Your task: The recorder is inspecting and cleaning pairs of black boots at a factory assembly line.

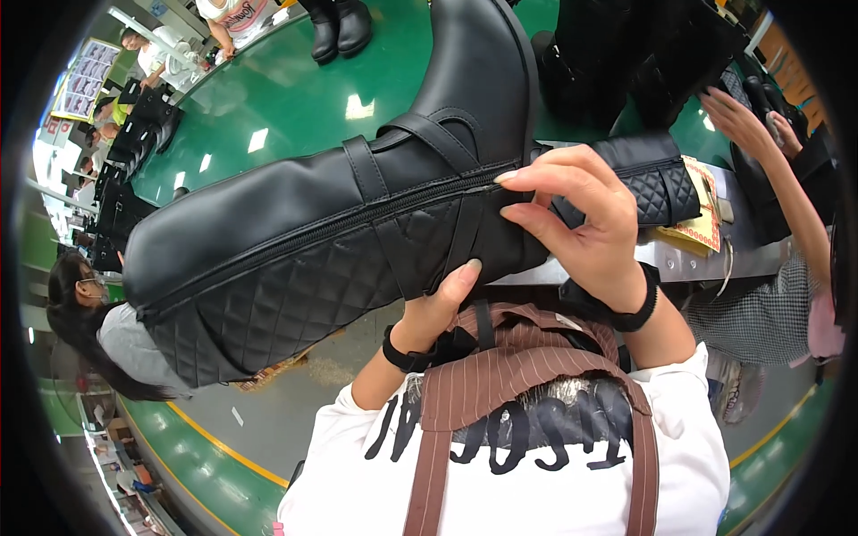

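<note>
Striped apron (487,384): lying nearest the camera, at 6 o'clock, it is covering part of a white shirt (554,500)
Black boot (259,210): filling the middle, it is pointing its shaft opening to 9 o'clock and its foot to 12 o'clock, held off the green bench (295,107)
Left hand (436,308): just below the centre, toward 6 o'clock, it is pressing its thumb on the quilted panel (313,295); its other fingers are hiding behind the boot, which it seems to be gripping
Right hand (585,214): toward 2 o'clock, it is curving thumb and forefinger close together, a small gap showing, at the ankle end of the zip (357,216); whether the tips are pinching anything I cannot tell
Zip, done: along the shaft it is looking closed, so that stretch is seeming finished; the slider is not showing clearly
Straps (365,170), done: they are crossing the shaft near the ankle, apparently already attached
Ankle end, left: the right hand is attending here, so this spot is probably what is remaining; how much, the view is not telling
Second boot (657,192): lying at 2 o'clock, beyond the right hand, it is showing a similar quilted panel; its stage is staying unclear
</note>
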{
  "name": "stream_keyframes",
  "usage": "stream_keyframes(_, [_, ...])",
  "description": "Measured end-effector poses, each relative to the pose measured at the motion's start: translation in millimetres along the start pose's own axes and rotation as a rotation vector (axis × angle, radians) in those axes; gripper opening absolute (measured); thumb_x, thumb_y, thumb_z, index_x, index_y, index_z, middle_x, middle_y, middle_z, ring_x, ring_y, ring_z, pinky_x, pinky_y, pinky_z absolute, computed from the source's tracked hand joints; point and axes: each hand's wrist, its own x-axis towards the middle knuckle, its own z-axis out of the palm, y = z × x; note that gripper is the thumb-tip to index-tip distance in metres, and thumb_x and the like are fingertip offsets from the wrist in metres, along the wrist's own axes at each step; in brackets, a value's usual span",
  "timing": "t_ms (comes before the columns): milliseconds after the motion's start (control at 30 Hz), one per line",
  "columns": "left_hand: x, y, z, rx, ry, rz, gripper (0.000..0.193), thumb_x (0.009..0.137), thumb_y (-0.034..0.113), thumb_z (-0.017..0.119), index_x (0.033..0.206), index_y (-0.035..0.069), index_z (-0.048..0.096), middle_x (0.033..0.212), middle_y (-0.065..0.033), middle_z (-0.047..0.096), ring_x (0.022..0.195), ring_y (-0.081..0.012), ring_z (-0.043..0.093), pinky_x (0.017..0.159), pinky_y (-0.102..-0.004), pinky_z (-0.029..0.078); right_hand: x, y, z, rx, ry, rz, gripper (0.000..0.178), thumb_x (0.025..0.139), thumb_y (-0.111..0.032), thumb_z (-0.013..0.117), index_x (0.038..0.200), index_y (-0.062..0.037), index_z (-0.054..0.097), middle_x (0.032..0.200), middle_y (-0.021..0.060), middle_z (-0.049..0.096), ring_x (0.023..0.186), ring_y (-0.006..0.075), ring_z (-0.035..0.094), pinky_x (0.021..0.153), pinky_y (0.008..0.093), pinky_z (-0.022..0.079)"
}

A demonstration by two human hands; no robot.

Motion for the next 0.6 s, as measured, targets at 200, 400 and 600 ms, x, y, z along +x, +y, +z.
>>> stream_keyframes(200, [-7.9,-1.9,-8.8,0.234,-0.068,0.069,0.04,0.086,0.006,0.063,0.124,-0.003,0.056,0.12,-0.009,0.061,0.106,-0.0161,0.06,0.093,-0.0306,0.047,2.1,-1.3,3.3,-0.019,-0.012,-0.061,0.019,0.071,-0.002,0.079,0.087,-0.0072,0.071,0.081,0.0032,0.064,0.066,0.0126,0.061,0.057,0.0244,0.05])
stream_keyframes(400, [-11.9,9.4,-2.9,0.327,-0.07,0.006,0.038,0.087,0.011,0.064,0.122,-0.002,0.058,0.115,-0.0071,0.064,0.102,-0.0142,0.06,0.09,-0.028,0.048,12.7,-5.9,-7.7,-0.049,-0.151,-0.063,0.016,0.07,-0.002,0.077,0.08,-0.005,0.066,0.078,0.0038,0.061,0.065,0.0156,0.06,0.056,0.0261,0.048])
stream_keyframes(600, [-15.2,16.0,5.2,0.211,-0.013,-0.054,0.037,0.086,0.012,0.066,0.12,-0.002,0.06,0.111,-0.0073,0.066,0.096,-0.0146,0.061,0.085,-0.0281,0.049,18.7,-6.2,-17.8,-0.098,-0.333,-0.104,0.016,0.075,0.0,0.073,0.083,-0.0034,0.059,0.078,0.0053,0.055,0.064,0.0188,0.057,0.057,0.0298,0.046])
